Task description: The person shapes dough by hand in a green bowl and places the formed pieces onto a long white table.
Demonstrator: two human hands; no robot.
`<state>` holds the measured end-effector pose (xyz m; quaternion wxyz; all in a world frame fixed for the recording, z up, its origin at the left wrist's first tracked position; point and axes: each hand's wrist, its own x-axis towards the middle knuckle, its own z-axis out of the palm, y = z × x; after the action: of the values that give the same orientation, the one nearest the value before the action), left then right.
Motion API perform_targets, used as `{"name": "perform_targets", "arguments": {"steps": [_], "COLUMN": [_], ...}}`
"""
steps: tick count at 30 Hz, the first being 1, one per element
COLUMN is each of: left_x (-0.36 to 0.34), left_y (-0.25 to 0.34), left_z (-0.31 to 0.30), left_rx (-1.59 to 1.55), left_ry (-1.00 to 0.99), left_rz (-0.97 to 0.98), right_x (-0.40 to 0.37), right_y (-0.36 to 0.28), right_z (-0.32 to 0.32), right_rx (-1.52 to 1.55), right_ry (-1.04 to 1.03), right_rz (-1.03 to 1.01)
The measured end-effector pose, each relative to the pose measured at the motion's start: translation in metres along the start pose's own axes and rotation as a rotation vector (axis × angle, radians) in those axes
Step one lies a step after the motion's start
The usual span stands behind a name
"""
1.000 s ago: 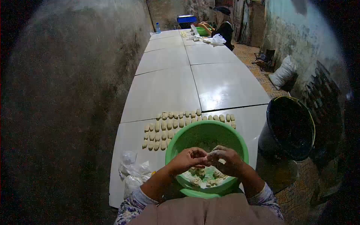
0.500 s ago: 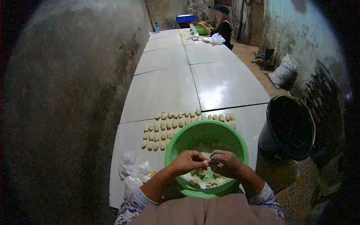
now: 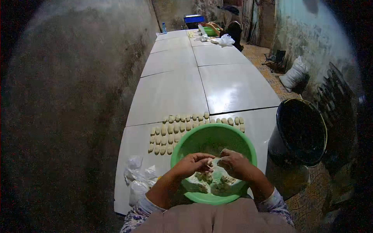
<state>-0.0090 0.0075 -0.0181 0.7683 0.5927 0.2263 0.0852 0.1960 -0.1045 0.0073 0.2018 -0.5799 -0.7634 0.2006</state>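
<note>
Over a green basin (image 3: 251, 149) both hands work close together. My left hand (image 3: 192, 165) is closed, its thumb and fingers pinching a small pale piece of dough (image 3: 212, 162). My right hand (image 3: 236, 164) sits just to the right, its fingers curled downward and a small gap from the left fingertips; what lies inside its fingers is hidden. Below them, lumpy dough (image 3: 204, 181) and white powder lie in the bottom of the basin. Beyond the basin's left rim, several rows of small oblong dough pieces (image 3: 170, 129) lie on the white table (image 3: 167, 93).
Clear plastic bags (image 3: 138, 180) lie left of the basin. A large black bucket (image 3: 297, 132) stands right of the table. At the far end, a person (image 3: 233, 33) works at another green basin (image 3: 211, 31) near a blue crate (image 3: 193, 18). A white sack (image 3: 294, 73) leans by the right wall.
My hands, pressed together before, have moved slightly apart. The right hand has risen a little, and the dough piece shows at the left fingertips. The far person leans lower.
</note>
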Motion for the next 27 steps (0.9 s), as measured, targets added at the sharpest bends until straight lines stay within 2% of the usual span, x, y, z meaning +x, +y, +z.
{"name": "perform_targets", "arguments": {"steps": [2, 4, 9, 12, 14, 15, 17, 18, 19, 20, 23, 24, 25, 26, 27], "left_x": [-0.001, -0.002, 0.0, -0.002, -0.003, -0.012, -0.029, -0.034, -0.027, -0.03, -0.032, -0.019, -0.013, -0.015, -0.019], "left_y": [0.001, 0.002, -0.013, -0.026, -0.036, -0.033, -0.017, -0.012, -0.016, -0.018, -0.043, -0.072, -0.088, -0.083, -0.073], "left_z": [0.0, 0.0, -0.001, 0.01, 0.008, 0.015, 0.037, 0.043, 0.034, 0.035, 0.027, 0.008, -0.002, 0.002, 0.008], "left_rx": [-0.072, -0.02, 0.053, 0.142, 0.58, 0.435, 0.453, 0.469, 0.731, 0.728, 0.713, 0.878, 1.04, 1.036, 1.0], "left_ry": [-0.015, -0.007, -0.025, 0.075, 0.181, 0.177, 0.224, 0.265, 0.279, 0.285, 0.311, 0.284, 0.255, 0.259, 0.192], "left_rz": [-0.047, -0.027, 0.002, 0.043, 0.114, 0.017, -0.034, -0.092, -0.181, -0.177, -0.16, -0.049, 0.064, 0.069, -0.036], "right_x": [-0.002, -0.006, -0.012, -0.024, -0.032, -0.034, -0.041, -0.045, -0.048, -0.051, -0.059, -0.062, -0.066, -0.069, -0.071], "right_y": [0.001, 0.001, 0.003, 0.002, 0.012, 0.006, -0.01, -0.018, -0.027, -0.033, -0.008, -0.015, -0.024, -0.03, -0.026], "right_z": [0.002, 0.008, 0.01, 0.02, 0.035, 0.034, 0.029, 0.023, 0.016, 0.012, 0.032, 0.03, 0.025, 0.022, 0.026], "right_rx": [-0.036, -0.052, -0.073, -0.047, -0.121, -0.126, 0.072, 0.066, 0.218, 0.37, 0.32, 0.314, 0.312, 0.309, 0.305], "right_ry": [-0.06, 0.009, -0.087, 0.026, 0.144, 0.145, -0.044, -0.046, -0.155, -0.266, -0.241, -0.242, -0.244, -0.247, -0.248], "right_rz": [-0.009, -0.028, -0.031, -0.063, -0.134, -0.141, 0.042, 0.036, 0.094, 0.156, 0.075, 0.072, 0.194, 0.316, 0.314]}}
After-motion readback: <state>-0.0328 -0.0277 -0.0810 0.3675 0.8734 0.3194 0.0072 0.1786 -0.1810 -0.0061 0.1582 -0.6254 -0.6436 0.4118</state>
